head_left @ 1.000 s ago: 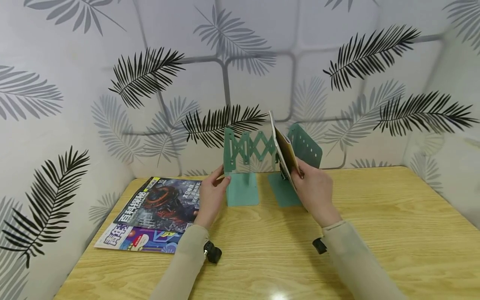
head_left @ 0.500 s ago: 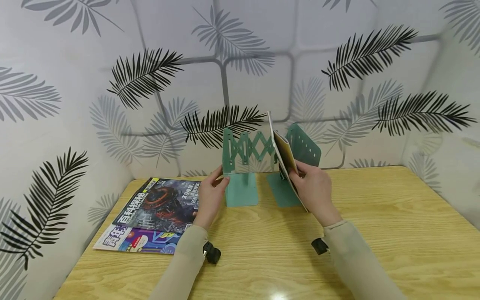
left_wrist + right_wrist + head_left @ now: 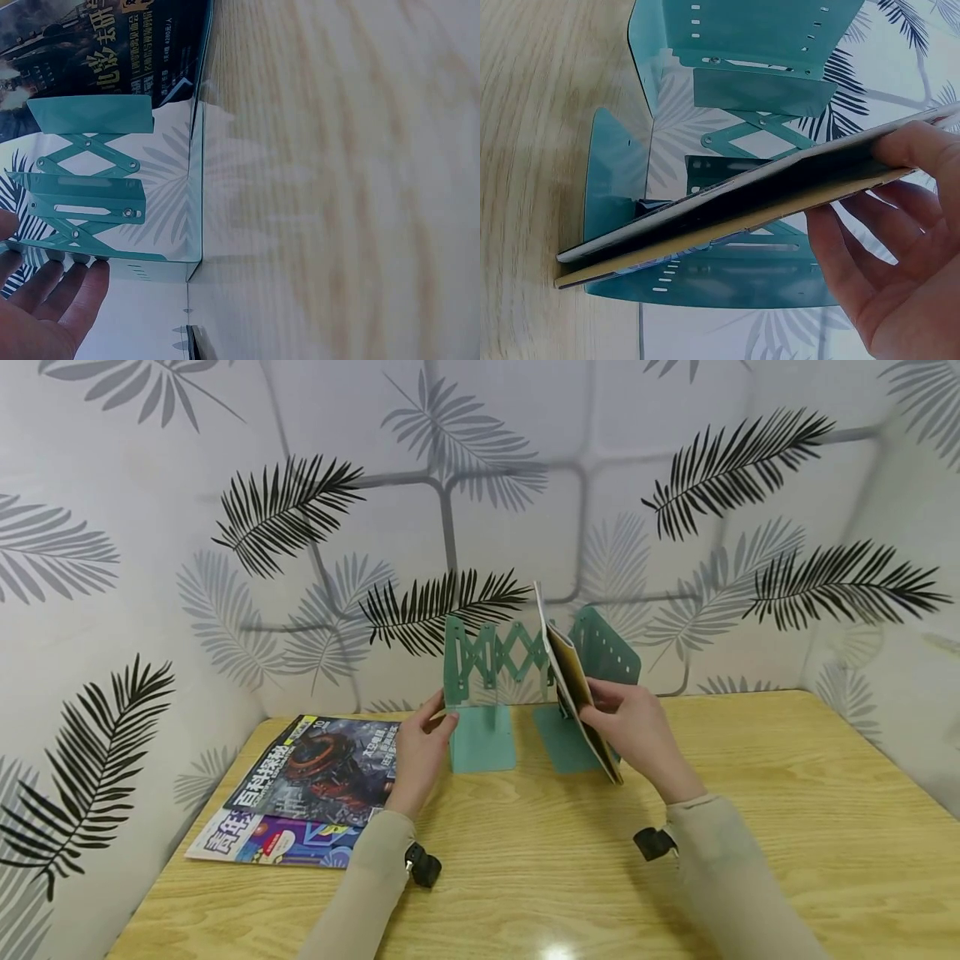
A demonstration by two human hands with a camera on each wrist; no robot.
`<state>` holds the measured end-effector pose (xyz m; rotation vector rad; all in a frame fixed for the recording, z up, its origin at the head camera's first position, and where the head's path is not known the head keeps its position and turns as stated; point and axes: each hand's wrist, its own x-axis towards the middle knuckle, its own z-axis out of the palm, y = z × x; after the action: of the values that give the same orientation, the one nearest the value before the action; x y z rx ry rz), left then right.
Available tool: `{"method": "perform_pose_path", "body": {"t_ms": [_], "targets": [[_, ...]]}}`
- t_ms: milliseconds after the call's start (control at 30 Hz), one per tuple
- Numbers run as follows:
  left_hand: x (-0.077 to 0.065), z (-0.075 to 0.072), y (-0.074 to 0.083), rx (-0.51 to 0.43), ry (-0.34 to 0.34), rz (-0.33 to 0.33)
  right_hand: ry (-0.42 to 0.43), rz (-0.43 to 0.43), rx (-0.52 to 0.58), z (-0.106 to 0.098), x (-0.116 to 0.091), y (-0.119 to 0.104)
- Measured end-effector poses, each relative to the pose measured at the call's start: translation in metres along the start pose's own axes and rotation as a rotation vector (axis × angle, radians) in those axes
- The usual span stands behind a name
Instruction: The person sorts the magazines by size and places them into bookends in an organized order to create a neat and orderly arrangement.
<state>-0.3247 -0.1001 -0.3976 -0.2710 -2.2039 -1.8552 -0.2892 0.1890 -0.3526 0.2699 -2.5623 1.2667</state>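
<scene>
In the head view a green expanding bookend (image 3: 517,656) with crisscross arms stands on the table against the wall. My left hand (image 3: 422,743) holds its left end plate, fingers (image 3: 88,292) against the outer side in the left wrist view. My right hand (image 3: 630,727) pinches a thin magazine or pair of magazines (image 3: 566,681), which leans inside the bookend towards the right end plate (image 3: 727,281). In the right wrist view a dark gap parts its white edge from its tan edge, and its lower corners touch the table. A dark printed cover (image 3: 97,56) faces left.
Two magazines lie overlapped at the table's left: a dark one (image 3: 322,768) on top and a purple one (image 3: 300,842) beneath. The patterned wall (image 3: 510,527) rises right behind the bookend. Wood tabletop (image 3: 525,868) extends in front and to the right.
My right wrist and forearm have shifted slightly right, and the fingers sit a little further back along the magazine. The left hand and bookend stay almost in place.
</scene>
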Motion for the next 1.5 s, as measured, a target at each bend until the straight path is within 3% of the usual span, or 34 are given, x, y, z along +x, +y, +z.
{"method": "perform_pose_path", "body": {"t_ms": [133, 400, 500, 633, 700, 867, 967, 1033, 1267, 1500], "targets": [[0.002, 0.000, -0.010, -0.013, 0.006, 0.010, -0.039, 0.007, 0.009, -0.003, 0.000, -0.002], [0.002, 0.001, -0.012, -0.003, 0.013, 0.022, -0.150, -0.051, -0.028, -0.017, -0.001, -0.009], [0.003, 0.001, -0.012, -0.010, 0.006, 0.013, -0.162, -0.064, 0.013, -0.023, -0.003, -0.013], [0.002, 0.000, -0.007, -0.013, -0.003, -0.005, -0.093, -0.085, 0.070, -0.032, -0.006, -0.018], [-0.002, -0.001, 0.003, -0.005, -0.008, -0.008, -0.036, -0.101, 0.082, -0.035, -0.007, -0.020], [-0.016, -0.002, 0.030, 0.024, -0.013, -0.001, 0.102, -0.131, 0.065, -0.039, -0.009, -0.020], [-0.018, -0.002, 0.034, 0.028, -0.011, 0.000, 0.155, -0.151, 0.028, -0.040, -0.009, -0.018], [-0.016, -0.001, 0.031, 0.027, -0.010, 0.001, 0.188, -0.163, 0.010, -0.041, -0.009, -0.016], [0.001, 0.000, -0.004, 0.002, -0.001, -0.003, 0.307, -0.155, -0.037, -0.040, -0.007, -0.010], [0.002, 0.001, -0.010, -0.001, 0.008, 0.014, 0.344, -0.125, -0.042, -0.035, -0.001, 0.005]]}}
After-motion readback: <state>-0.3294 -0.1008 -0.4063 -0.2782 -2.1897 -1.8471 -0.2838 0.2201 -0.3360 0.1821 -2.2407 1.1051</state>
